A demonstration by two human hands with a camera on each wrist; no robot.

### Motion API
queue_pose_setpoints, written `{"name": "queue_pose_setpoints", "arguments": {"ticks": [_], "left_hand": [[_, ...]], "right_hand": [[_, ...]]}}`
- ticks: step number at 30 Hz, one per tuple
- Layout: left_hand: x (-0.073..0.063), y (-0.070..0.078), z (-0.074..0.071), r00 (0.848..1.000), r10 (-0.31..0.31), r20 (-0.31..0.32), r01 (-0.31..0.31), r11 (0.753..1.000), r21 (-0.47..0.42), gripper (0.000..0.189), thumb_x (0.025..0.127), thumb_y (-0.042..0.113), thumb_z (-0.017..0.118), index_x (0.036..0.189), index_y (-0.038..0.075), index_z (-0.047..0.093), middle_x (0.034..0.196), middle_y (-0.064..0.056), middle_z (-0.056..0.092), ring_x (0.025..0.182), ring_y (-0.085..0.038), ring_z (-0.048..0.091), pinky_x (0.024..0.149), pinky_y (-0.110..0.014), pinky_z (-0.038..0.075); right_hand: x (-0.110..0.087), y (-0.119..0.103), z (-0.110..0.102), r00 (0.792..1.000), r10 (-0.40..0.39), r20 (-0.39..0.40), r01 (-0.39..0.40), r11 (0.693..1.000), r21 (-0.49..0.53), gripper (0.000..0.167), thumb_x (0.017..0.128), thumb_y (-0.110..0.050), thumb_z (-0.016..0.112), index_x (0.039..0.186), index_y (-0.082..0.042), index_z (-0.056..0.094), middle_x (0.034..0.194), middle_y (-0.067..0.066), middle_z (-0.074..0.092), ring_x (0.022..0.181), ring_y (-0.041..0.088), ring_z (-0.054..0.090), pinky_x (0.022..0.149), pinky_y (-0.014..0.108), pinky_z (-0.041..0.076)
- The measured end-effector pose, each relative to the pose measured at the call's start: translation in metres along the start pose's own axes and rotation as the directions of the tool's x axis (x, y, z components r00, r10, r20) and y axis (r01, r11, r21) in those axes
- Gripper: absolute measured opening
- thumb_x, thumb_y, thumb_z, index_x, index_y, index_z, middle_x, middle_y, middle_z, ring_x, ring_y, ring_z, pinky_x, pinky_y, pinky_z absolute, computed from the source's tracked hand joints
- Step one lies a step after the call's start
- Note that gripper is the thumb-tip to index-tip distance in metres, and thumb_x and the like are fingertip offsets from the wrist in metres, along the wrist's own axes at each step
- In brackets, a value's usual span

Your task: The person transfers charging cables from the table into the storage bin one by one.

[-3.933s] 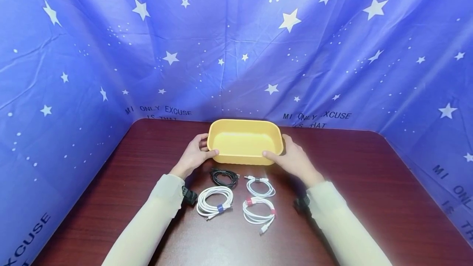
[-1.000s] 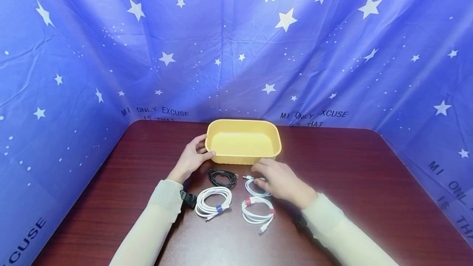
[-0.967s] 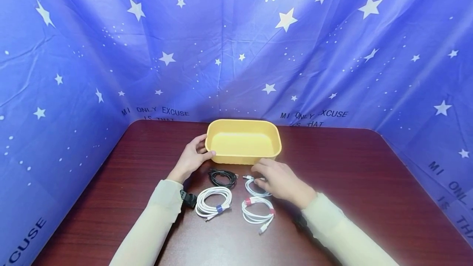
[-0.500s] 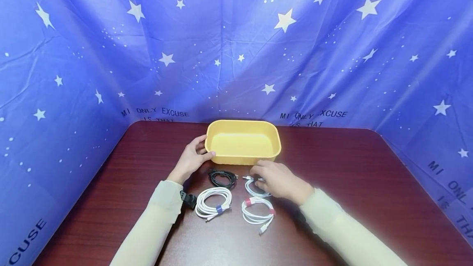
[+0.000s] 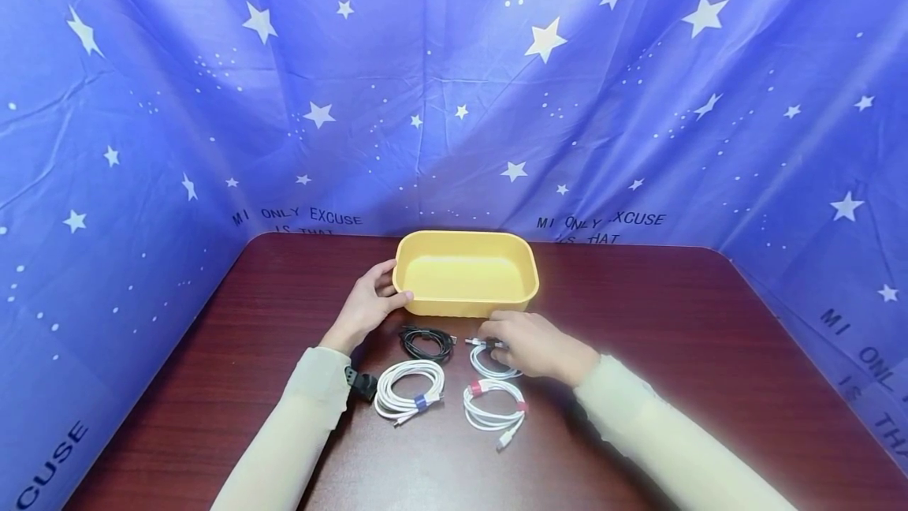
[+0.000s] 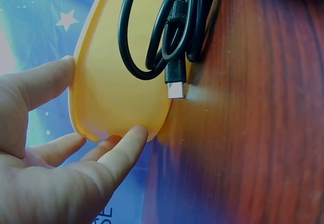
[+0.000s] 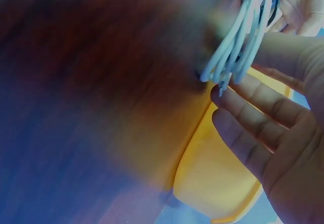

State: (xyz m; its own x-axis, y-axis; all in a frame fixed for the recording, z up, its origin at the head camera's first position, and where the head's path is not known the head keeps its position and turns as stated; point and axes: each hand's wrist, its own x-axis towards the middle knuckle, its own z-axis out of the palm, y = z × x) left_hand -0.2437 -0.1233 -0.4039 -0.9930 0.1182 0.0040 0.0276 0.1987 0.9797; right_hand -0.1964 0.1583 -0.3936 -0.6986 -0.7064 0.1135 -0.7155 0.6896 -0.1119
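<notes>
In the head view, a yellow rectangular box [image 5: 464, 307] stands at the back middle of the table. My left hand [image 5: 365, 310] holds its left end, thumb over the front rim and fingers against the outer side. Just in front of the box, my right hand [image 5: 535, 344] pinches a thin white USB cable [image 5: 489, 369], coiled with a dark tie, at its upper right. This hand covers part of the coil. In the right wrist view, the white coil [image 7: 233, 46] lies between thumb and fingers. Beside it is a coiled black cable [image 5: 428, 344], near my left hand.
Closer to me lie a thick white cable [image 5: 410, 389] with a blue tie and another white cable [image 5: 494, 406] with red ties. A blue curtain [image 5: 454, 85] with stars surrounds the dark red wooden table [image 5: 660, 314] at the back and sides.
My right hand has left the box's right end and come down to the thin white cable. Over the last second it shifts slightly left. My left hand stays at the box.
</notes>
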Motion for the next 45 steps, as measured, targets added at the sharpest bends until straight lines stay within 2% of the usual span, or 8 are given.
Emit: {"name": "queue_pose_setpoints", "arguments": {"ticks": [17,45], "left_hand": [[0.0004,-0.0004,0.0004,1.0,0.005,-0.001,-0.005,1.0,-0.005,0.073,0.082,0.002,0.073,0.145,0.006,0.037,0.132,-0.02,0.053,0.118,-0.029,0.056,0.096,-0.037,0.047],[-0.0001,0.0003,-0.0002,1.0,-0.004,-0.003,0.004,1.0,0.002,0.072,0.082,0.003,0.073,0.145,0.007,0.037,0.132,-0.02,0.053,0.118,-0.029,0.056,0.096,-0.039,0.046]], "right_hand": [[0.0037,0.0101,0.0063,0.998,-0.059,0.009,0.059,0.996,0.062,0.027,0.076,-0.003,0.07,0.098,-0.019,0.069,0.085,-0.006,0.057,0.076,0.009,0.053,0.068,0.029,0.05],[0.0059,0.0103,0.0067,0.993,-0.119,-0.008,0.119,0.988,0.094,0.03,0.077,0.005,0.066,0.099,-0.016,0.069,0.084,-0.003,0.058,0.076,0.008,0.052,0.072,0.027,0.049]]}}
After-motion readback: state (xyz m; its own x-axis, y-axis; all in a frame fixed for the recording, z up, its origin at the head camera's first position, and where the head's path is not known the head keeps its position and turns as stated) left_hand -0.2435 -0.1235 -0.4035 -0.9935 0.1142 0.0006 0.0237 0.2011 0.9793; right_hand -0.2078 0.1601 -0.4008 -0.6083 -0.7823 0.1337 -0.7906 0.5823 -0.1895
